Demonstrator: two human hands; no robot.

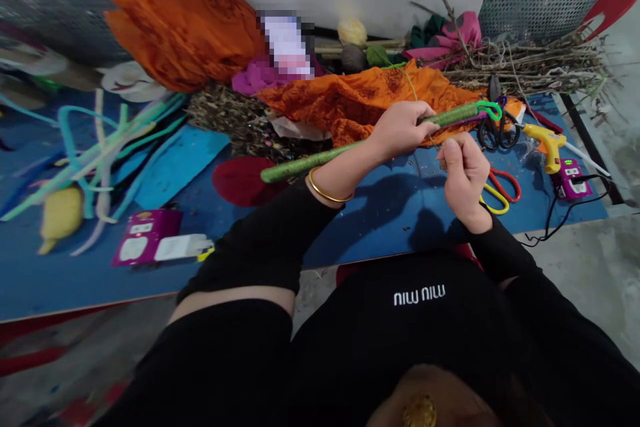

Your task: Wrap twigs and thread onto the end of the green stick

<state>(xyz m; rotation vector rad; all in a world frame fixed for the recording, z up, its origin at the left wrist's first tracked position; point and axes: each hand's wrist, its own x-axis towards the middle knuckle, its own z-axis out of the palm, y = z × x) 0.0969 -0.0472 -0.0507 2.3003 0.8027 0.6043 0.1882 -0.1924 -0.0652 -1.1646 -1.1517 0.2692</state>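
Observation:
My left hand (pixel 403 127) grips a long stick (pixel 305 163) wound round with green yarn. The stick lies slanted above the table, its near end at the left and its far end up at the right. A bright green loop (pixel 493 110) sticks out of that far end. Just below the stick, my right hand (pixel 463 170) is closed in a pinch on a thin strand of green yarn (pixel 434 141), which is hard to see. Another length of yarn (pixel 413 83) rises behind my left hand towards a green ball (pixel 377 55).
Scissors (pixel 505 190), black-handled cutters (pixel 495 130) and a yellow glue gun (pixel 547 147) lie to the right, beside a purple power socket (pixel 573 180). Orange cloth (pixel 345 97) and dry twigs (pixel 540 67) line the back. Coloured foam strips (pixel 103 160) and another purple socket (pixel 147 237) are left.

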